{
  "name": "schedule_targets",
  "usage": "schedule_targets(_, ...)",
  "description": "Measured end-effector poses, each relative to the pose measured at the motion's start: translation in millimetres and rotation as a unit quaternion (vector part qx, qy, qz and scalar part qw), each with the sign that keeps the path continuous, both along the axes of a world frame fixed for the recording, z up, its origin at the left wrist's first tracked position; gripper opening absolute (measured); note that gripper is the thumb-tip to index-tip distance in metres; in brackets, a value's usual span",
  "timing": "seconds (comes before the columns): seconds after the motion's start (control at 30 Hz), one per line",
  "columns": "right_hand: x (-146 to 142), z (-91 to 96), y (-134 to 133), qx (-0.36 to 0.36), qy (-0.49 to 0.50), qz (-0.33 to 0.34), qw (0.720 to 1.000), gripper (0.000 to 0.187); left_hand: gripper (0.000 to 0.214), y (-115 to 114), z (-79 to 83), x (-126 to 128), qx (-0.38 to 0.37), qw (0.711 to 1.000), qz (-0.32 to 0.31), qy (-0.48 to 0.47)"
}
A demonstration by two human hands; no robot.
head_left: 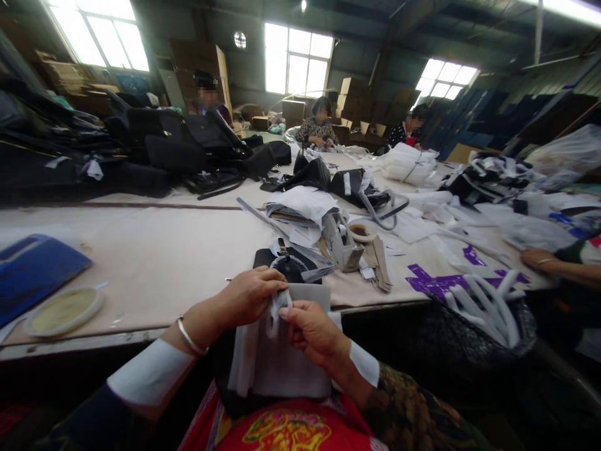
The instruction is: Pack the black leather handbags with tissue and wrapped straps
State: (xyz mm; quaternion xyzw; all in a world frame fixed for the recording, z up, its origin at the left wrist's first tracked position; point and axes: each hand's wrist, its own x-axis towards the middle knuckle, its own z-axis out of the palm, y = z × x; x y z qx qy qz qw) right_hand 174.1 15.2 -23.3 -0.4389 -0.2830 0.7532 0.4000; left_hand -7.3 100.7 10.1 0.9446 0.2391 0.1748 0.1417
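My left hand and my right hand meet over my lap at the table's near edge. Both pinch a narrow white strip that loops between the fingers. Under the hands lies a grey-white fabric panel resting on a dark piece in my lap. A silver bangle sits on my left wrist. Just beyond the hands, on the table, lies a black piece with a round ring on it.
A long beige table holds a blue bag part, a round lid, a tape dispenser, a small cup, purple scraps and black bags. A basket of white strips stands right. Another person's hand rests right; three people work at the far end.
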Motion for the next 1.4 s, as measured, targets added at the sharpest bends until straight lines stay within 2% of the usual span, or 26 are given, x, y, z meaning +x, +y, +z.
schedule_targets(0.1,2,6.0,3,-0.001,0.020,-0.002,1.000,0.044,0.039,15,-9.6,8,0.004,0.999,-0.018,0.044)
schedule_targets(0.2,3,8.5,4,0.005,0.033,0.001,0.999,0.043,0.026,25,-16.7,7,0.015,0.996,-0.001,0.089)
schedule_targets(0.27,3,7.4,3,0.001,0.036,-0.002,0.999,0.043,0.028,24,-19.8,1,0.026,0.995,0.024,0.089)
schedule_targets(0.33,4,4.4,0,-0.009,0.038,-0.003,0.999,0.044,0.034,12,-23.2,-9,0.052,0.994,0.089,0.046)
schedule_targets(0.43,5,-2.1,-7,-0.047,0.046,0.006,0.998,0.041,0.025,-27,-34.6,-28,0.062,0.962,0.264,-0.039)
schedule_targets(0.47,4,-4.7,-9,-0.067,0.049,0.011,0.996,0.039,0.021,-43,-40.9,-33,0.037,0.945,0.320,-0.054)
schedule_targets(0.57,1,-13.2,-13,-0.121,0.057,0.024,0.991,0.033,0.025,-90,-65.6,-41,-0.100,0.912,0.394,-0.053)
schedule_targets(0.67,-3,-20.1,-14,-0.122,0.036,0.031,0.991,0.031,0.030,-118,-88.0,-36,-0.256,0.868,0.411,-0.114)
schedule_targets(0.73,-4,-21.9,-12,-0.110,0.022,0.033,0.993,0.035,0.030,-125,-94.6,-32,-0.319,0.838,0.411,-0.165)
schedule_targets(0.8,-2,-21.7,-11,-0.091,0.005,0.027,0.996,0.040,0.027,-129,-93.4,-31,-0.365,0.818,0.395,-0.203)
schedule_targets(0.93,-3,-20.9,-13,-0.041,-0.033,0.014,0.998,0.044,0.023,-141,-78.5,-38,-0.474,0.778,0.314,-0.269)
schedule_targets(1.0,-9,-22.6,-15,-0.027,-0.030,0.007,0.999,0.044,0.025,-148,-70.9,-38,-0.493,0.768,0.296,-0.282)
schedule_targets(1.2,-33,-31.2,-25,0.014,-0.073,-0.021,0.997,0.047,0.030,-151,-59.5,-18,-0.452,0.773,0.350,-0.276)
schedule_targets(1.3,-34,-33.9,-25,0.021,-0.089,-0.018,0.996,0.047,0.033,-148,-60.3,-11,-0.435,0.770,0.373,-0.281)
schedule_targets(1.4,-29,-35.2,-25,0.012,-0.075,0.007,0.997,0.045,0.032,-146,-63.5,-10,-0.406,0.781,0.389,-0.274)
